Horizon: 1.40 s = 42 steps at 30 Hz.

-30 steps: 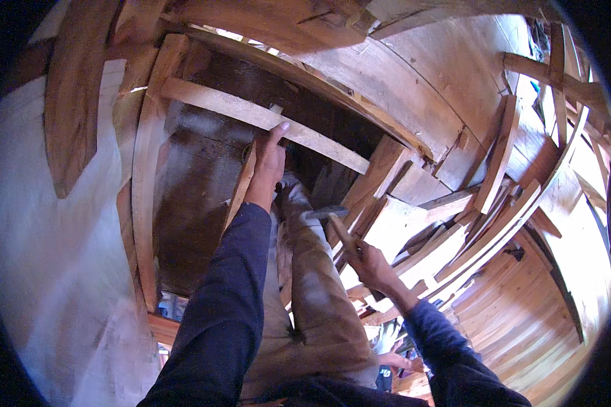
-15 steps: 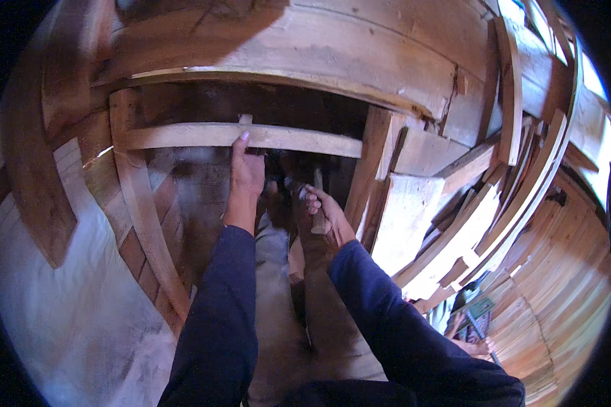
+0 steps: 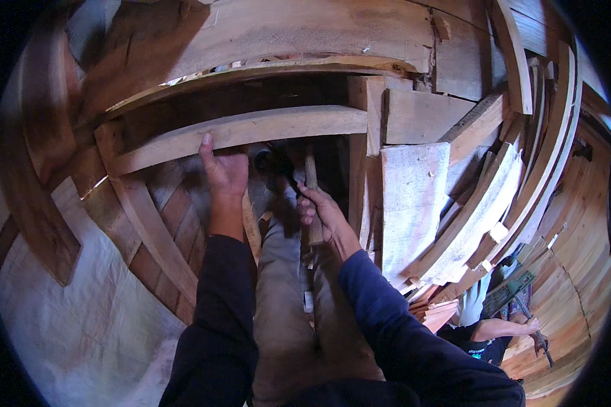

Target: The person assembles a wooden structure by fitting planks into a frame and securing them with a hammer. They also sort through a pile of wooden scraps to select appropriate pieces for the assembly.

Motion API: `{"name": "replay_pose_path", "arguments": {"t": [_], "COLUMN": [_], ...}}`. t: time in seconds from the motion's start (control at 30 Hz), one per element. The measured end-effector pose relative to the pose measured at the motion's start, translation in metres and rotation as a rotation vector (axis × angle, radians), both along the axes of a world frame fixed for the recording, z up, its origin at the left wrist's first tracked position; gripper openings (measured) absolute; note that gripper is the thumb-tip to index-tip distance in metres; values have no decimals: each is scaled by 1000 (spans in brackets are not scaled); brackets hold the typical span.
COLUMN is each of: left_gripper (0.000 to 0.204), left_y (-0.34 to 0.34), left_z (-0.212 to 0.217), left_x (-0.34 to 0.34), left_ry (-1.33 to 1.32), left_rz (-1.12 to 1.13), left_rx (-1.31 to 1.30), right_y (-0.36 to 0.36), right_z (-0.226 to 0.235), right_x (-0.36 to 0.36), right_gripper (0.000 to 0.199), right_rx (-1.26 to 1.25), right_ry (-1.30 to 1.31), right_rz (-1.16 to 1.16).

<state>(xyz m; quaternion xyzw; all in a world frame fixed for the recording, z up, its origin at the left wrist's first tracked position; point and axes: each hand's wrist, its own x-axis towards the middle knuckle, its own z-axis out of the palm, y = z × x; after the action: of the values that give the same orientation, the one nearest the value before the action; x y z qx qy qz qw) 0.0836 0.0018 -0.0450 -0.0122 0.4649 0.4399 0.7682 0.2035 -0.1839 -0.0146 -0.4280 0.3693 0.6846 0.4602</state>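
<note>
My left hand [image 3: 223, 169] grips the lower edge of a pale wooden crossbeam [image 3: 251, 129] that runs across a curved timber frame. Just right of it, my right hand [image 3: 324, 216] is closed around the wooden handle of a hammer [image 3: 310, 183]. The handle points up toward the beam, and its dark head sits in shadow beneath the wood. Both dark blue sleeves rise from the lower edge. My legs in tan trousers [image 3: 285, 298] stretch forward between my arms.
Curved planked hull sides surround me. A flat pale board [image 3: 413, 197] leans upright at the right beside a vertical post [image 3: 365, 136]. Several loose planks are stacked lower right, where another person [image 3: 495, 329] in dark clothes crouches. A pale tarp [image 3: 68, 319] covers the lower left.
My view has swung so the crossbeam sits level ahead. My right hand has come up from the right with the hammer to just under the beam. My left hand stays on the beam.
</note>
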Motion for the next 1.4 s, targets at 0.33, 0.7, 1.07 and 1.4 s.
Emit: {"name": "replay_pose_path", "arguments": {"t": [0.33, 0.7, 1.07, 1.4], "left_gripper": [50, 53, 59, 52], "left_y": [1, 0, -3, -13], "left_z": [5, 2, 1, 21], "left_x": [2, 7, 10, 30], "left_ry": [-19, 34, -16, 183], "left_rz": [-5, 35, 35, 107], "left_rx": [-50, -31, -39, 160], "right_y": [25, 96, 97, 97], "right_z": [83, 115, 149, 266], "right_x": [10, 38, 64, 66], "right_gripper": [13, 10, 26, 52], "right_rx": [-138, -131, -51, 370], "right_ry": [134, 161, 46, -769], "right_rz": [-258, -318, 113, 1626]}}
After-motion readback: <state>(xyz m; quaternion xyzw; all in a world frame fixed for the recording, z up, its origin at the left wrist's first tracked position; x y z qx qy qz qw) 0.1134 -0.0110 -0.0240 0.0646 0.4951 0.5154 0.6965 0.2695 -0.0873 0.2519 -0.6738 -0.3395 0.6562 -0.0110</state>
